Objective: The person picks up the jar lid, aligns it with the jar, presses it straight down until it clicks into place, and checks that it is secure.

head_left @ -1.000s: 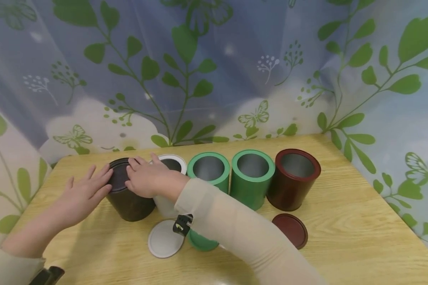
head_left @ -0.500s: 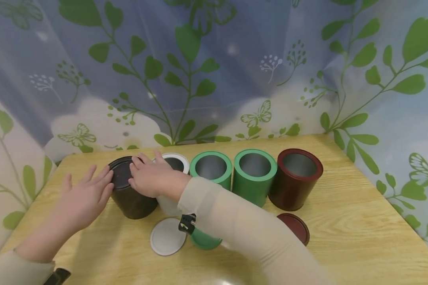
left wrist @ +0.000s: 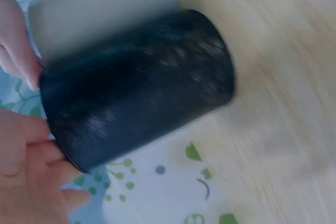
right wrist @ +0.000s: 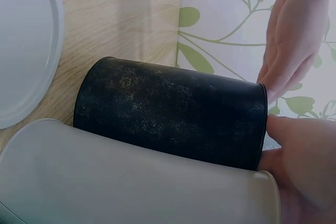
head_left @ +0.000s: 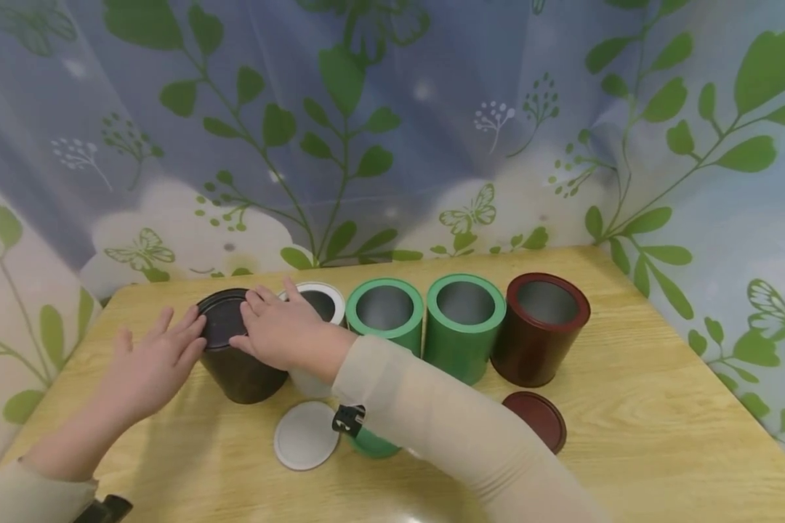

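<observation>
A black can point(head_left: 245, 378) stands at the left end of a row of cans, with a black lid point(head_left: 222, 323) on its top. My left hand point(head_left: 149, 370) touches the left rim with its fingers nearly straight and spread. From the right, my right hand point(head_left: 284, 330) rests its extended fingers on the opposite side of that rim, partly covering the lid. In the right wrist view, fingers of both hands meet the top end of the black can point(right wrist: 173, 114). A white can point(head_left: 310, 383) stands close beside it, partly hidden by my right hand.
Two green cans point(head_left: 461, 349) and a dark red can point(head_left: 530, 356) continue the row, open at the top. In front lie a white lid point(head_left: 306, 436), a green lid point(head_left: 374, 443) partly under my right sleeve, and a dark red lid point(head_left: 538, 418). Patterned cloth point(head_left: 392, 145) hangs behind.
My right hand has shifted slightly right along the black can's rim, and its thumb now sticks out more. My left hand stays at the left rim. The cans stand as before.
</observation>
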`<state>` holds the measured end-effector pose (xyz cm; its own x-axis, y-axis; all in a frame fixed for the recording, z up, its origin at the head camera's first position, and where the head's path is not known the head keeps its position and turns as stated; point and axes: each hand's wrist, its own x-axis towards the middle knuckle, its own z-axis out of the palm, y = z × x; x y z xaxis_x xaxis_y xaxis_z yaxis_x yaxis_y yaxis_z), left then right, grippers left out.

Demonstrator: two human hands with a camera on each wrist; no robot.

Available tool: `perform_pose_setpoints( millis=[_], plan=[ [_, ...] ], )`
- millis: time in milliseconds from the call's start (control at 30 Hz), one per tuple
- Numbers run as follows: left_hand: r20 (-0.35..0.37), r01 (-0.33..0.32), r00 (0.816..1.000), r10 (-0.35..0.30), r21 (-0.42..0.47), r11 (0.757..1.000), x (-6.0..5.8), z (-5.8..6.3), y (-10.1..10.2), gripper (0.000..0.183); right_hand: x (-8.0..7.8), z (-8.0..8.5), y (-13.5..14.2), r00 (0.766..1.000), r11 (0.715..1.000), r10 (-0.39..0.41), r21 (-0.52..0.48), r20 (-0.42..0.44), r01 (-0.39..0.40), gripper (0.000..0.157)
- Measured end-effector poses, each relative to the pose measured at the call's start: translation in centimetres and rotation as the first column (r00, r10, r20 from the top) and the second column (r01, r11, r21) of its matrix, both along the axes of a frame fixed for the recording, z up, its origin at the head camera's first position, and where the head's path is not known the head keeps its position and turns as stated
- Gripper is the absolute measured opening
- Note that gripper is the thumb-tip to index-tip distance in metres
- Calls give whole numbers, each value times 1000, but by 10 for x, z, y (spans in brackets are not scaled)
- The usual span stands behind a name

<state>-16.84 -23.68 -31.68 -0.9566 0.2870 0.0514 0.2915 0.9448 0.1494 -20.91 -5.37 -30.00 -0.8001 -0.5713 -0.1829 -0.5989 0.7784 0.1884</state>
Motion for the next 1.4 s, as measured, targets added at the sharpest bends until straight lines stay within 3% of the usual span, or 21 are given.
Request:
perform_pose_setpoints(
  millis=[233,500,600,767,1000,1133,1267,1400],
  plan=[
    [-104,61,993,-61,-4,998,5,-8,-9,51,0,-3,0,999,1000,11,13,-43,-11,71],
    [-133,98,985,-106,-63,993,1,-8,-9,49,-1,-4,5,998,999,18,38,-63,-15,69],
    [-221,97,969,-109,-65,993,3,-14,-8,47,-2,-6,7,998,999,19,37,-62,-17,69],
    [-362,89,927,-98,-40,995,8,-21,-11,43,-4,-6,7,998,999,46,24,-53,-45,68],
    [-397,124,910,-119,-14,992,9,-23,-11,43,-1,-1,11,997,997,63,52,-35,-61,70],
    [-396,140,911,-116,32,990,13,-19,-7,45,6,5,23,991,991,129,35,-47,-127,68],
    [-463,202,872,-160,42,979,22,-14,0,47,17,7,35,969,973,230,34,-86,-228,62],
    [-540,299,807,-239,25,954,34,-12,12,51,29,6,49,937,950,313,24,-156,-313,56]
  ],
)
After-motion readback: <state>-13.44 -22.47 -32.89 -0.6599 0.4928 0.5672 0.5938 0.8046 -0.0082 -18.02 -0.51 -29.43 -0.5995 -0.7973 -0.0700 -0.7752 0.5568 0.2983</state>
